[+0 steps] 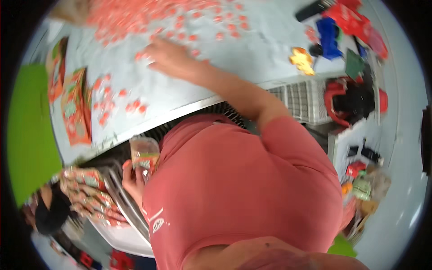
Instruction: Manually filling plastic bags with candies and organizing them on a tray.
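Low on the left, beside my shirt, my left hand (135,177) is closed around a small packet (145,153) with a see-through upper part and an orange and green print. My right arm stretches across the pale table, and my right hand (168,56) is over it at the near edge of a large heap of small red-orange pieces (130,15), which look like wrapped candies. Motion smears its fingers, so a grip on any piece cannot be made out. Loose pieces (135,107) lie scattered closer to me on the table (166,87).
Orange packets (74,112) lie at the table's left end. Below them, more packets (92,193) fill a tray (121,198). A yellow item (301,60), a blue item (329,38) and red packaging (351,20) lie at the far right. A checked fabric item (303,101) is beneath the table's edge.
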Tool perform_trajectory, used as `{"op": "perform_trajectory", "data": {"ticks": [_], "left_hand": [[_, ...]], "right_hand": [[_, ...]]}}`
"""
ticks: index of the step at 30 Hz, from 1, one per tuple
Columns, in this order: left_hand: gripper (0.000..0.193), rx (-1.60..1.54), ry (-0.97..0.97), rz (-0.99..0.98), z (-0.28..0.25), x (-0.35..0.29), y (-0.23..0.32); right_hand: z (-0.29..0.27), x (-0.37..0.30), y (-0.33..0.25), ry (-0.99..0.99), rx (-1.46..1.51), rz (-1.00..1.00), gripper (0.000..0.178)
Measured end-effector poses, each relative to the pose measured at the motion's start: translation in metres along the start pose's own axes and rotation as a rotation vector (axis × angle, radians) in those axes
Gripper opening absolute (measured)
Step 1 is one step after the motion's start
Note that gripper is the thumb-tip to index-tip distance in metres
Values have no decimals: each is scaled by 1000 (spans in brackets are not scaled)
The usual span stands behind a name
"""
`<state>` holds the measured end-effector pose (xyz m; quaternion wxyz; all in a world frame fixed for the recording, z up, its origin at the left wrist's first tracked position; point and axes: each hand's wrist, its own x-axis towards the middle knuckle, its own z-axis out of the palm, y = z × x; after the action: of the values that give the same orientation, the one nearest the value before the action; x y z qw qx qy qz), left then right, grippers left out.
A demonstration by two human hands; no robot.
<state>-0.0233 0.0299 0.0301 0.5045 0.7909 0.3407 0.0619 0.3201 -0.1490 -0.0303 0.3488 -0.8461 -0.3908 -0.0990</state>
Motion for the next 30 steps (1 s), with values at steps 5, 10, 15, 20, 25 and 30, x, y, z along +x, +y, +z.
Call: {"op": "perform_trajectory", "data": {"ticks": [5, 10, 15, 20, 25, 30], "left_hand": [[17, 28, 21, 23, -7, 1, -30], [15, 74, 44, 49, -9, 0, -31], [15, 132, -17, 47, -10, 3, -30], [15, 111, -6, 33, -11, 0, -29], [15, 104, 8, 8, -11, -3, -36], [16, 88, 60, 58, -7, 2, -35]], "right_hand": [[-32, -51, 19, -26, -3, 10, 35], [-56, -55, 23, -13, -51, 65, 32], [-51, -35, 13, -4, -57, -47, 28], [-27, -36, 8, -96, -72, -128, 25], [-28, -31, -6, -178, 208, 26, 20], [-10, -1, 7, 6, 111, -83, 15]]}}
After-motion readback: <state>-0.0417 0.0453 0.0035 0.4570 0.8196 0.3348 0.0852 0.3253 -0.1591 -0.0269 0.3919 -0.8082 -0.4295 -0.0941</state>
